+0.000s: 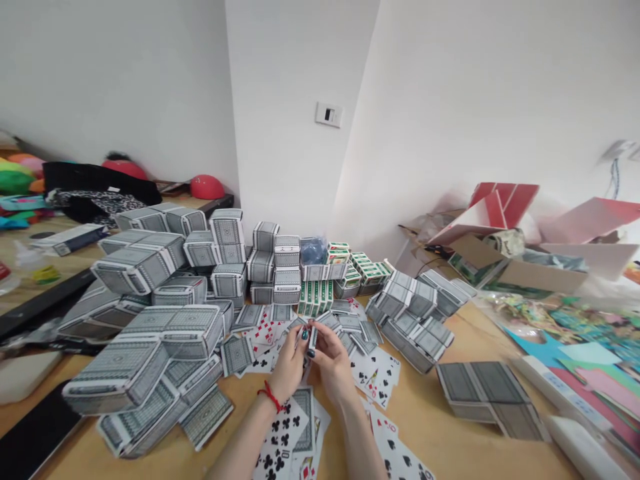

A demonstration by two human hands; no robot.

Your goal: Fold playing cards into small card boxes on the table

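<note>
Loose face-up cards [285, 433] lie closest, fanned under both forearms; clubs and a 10 are readable, too many overlapping to count.

Desk [430, 427]: one, light wood, covered nearly edge to edge.

Grey card boxes [150, 320]: big heap on the left and a stacked wall at the back, dozens, no exact count. A smaller heap of the same boxes [415, 313] sits to the right.

Cardboard box [520, 270]: one, open, far right.

Flat grey sheets [487, 393]: one patch lying flat on the desk right of the hands.

Green packs [315, 297]: one upright row at back centre, more behind it, count unclear.

Red balls [207, 187]: two, by the back wall.

Hands: two. Left hand [293, 363] and right hand [333, 360] are together at desk centre, both clamped on one deck [313, 339], fingers pinching it from either side. Deck is held just above the scattered cards, thin edge toward the camera, long axis roughly upright, top leaning slightly away.

Red bracelet [271, 397]: one, on the left wrist.
</note>
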